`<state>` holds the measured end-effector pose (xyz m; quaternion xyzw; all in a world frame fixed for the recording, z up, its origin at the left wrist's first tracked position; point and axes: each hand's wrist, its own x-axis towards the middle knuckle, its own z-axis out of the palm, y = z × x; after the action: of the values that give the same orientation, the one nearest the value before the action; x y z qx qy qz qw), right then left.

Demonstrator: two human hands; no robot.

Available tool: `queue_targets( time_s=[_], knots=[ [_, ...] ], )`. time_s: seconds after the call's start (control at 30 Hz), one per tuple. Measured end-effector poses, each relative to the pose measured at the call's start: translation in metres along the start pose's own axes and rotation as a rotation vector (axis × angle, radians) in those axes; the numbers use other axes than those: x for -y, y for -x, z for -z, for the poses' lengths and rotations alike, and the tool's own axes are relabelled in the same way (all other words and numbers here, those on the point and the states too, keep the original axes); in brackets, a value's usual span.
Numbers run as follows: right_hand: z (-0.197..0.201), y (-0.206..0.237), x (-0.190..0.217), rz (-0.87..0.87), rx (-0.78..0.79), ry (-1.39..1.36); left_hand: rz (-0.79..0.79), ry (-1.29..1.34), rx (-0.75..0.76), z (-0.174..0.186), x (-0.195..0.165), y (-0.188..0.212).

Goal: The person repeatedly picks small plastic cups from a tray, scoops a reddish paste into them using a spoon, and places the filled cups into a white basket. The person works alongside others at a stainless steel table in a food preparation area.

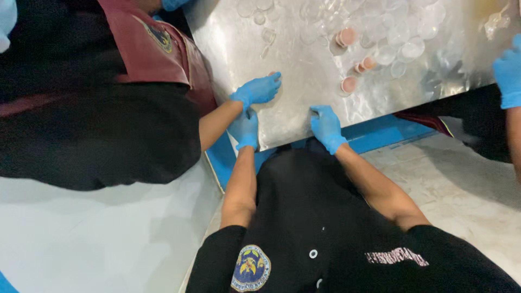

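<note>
Steel table holds clear cups; left hand and right hand rest flat at its near edge, grip open, holding nothing.

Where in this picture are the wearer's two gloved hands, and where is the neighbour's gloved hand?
left hand (245, 129), head view, back of the blue glove at the table edge.
right hand (326, 126), head view, back of the blue glove.
co-worker's hand (259, 90), head view, knuckles of the blue glove on the steel table.
</note>
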<state>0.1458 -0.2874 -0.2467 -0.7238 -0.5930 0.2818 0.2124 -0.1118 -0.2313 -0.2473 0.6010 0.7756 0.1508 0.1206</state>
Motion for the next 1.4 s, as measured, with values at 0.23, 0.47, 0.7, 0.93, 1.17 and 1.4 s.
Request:
queue_targets(
  time_s=[0.23, 0.47, 0.7, 0.93, 1.17, 1.4],
  knots=[
    [0.007, -0.033, 0.049, 0.020, -0.294, -0.148, -0.034, 0.152, 0.148, 0.025, -0.001, 0.000],
    [0.040, -0.088, 0.085, 0.189, -0.092, -0.206, -0.073, 0.245, 0.349, 0.047, 0.006, 0.016],
    [0.035, -0.065, 0.111, -0.155, 0.352, -0.544, 0.131, 0.405, 0.459, 0.047, -0.006, 0.050],
    [0.031, -0.009, 0.046, 0.013, 0.345, -0.474, 0.595, 1.106, 0.747, 0.022, -0.079, 0.070],
    [0.069, -0.006, -0.033, -0.478, 0.513, -1.104, 0.196, 0.597, 0.674, -0.021, -0.151, 0.086],
    [0.083, -0.009, -0.093, -0.509, 0.411, -1.041, 0.060, 0.552, 0.478, -0.060, -0.199, 0.113]
  ],
)
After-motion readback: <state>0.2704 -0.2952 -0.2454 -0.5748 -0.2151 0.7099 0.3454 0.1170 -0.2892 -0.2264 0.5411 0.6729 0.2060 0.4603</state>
